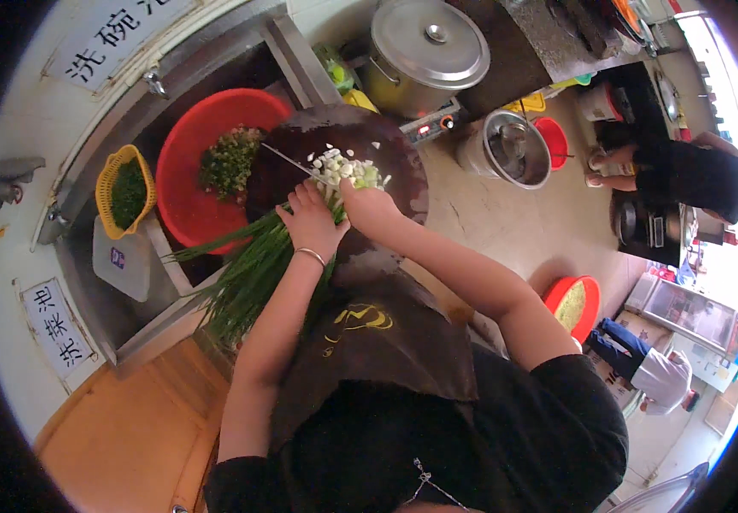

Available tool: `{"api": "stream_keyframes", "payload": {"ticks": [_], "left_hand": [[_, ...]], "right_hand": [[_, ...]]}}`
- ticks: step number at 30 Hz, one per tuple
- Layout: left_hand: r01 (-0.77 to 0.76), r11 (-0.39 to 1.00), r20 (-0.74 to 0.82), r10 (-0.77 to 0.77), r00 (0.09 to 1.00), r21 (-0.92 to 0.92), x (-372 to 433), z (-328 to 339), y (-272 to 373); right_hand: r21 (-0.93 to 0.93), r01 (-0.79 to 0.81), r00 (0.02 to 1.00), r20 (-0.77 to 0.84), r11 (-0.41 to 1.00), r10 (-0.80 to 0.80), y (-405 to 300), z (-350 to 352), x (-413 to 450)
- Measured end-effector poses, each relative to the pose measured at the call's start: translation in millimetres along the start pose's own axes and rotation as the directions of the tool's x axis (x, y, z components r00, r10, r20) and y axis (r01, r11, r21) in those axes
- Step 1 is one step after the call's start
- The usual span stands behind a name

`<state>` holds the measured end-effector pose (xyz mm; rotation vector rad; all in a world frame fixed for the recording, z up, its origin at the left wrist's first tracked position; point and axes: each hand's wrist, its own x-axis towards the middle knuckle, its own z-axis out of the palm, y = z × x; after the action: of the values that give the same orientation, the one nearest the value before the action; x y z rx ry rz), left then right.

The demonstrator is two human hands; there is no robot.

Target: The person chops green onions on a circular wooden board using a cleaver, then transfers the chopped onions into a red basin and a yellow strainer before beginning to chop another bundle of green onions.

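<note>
My left hand (313, 220) presses down on a thick bunch of long green scallions or similar stalks (247, 269), whose leaves hang off the board to the lower left. My right hand (366, 204) grips a knife (289, 159); its blade points to the upper left, and the handle is hidden in my fist. Chopped white stalk pieces (350, 168) lie in a heap beyond the blade on a round dark chopping board (407, 186). Left of the board, a red plastic basin (180, 167) holds a chopped green mixture (231, 160).
A yellow basket (105, 192) of chopped greens stands by the metal sink (151, 333). A large lidded pot (401, 90) sits on a cooker (433, 128) beyond the board. To the right are a metal pot (516, 151), red tubs and two other people (690, 173).
</note>
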<state>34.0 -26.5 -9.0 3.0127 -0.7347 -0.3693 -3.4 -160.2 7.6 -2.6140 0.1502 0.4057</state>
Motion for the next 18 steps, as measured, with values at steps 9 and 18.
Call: {"api": "stream_keyframes", "payload": {"ticks": [9, 18], "left_hand": [[0.014, 0.998, 0.123, -0.020, 0.992, 0.055, 0.2, -7.8, -3.1], [0.006, 1.000, 0.043, -0.007, 0.999, 0.019, -6.6, -7.2, -0.2]], "right_hand": [[-0.026, -0.063, 0.996, 0.055, 0.998, 0.064, 3.6, -19.0, -23.3], [-0.018, -0.012, 1.000, 0.018, 1.000, 0.012, 3.8, 6.7, 13.3]]}}
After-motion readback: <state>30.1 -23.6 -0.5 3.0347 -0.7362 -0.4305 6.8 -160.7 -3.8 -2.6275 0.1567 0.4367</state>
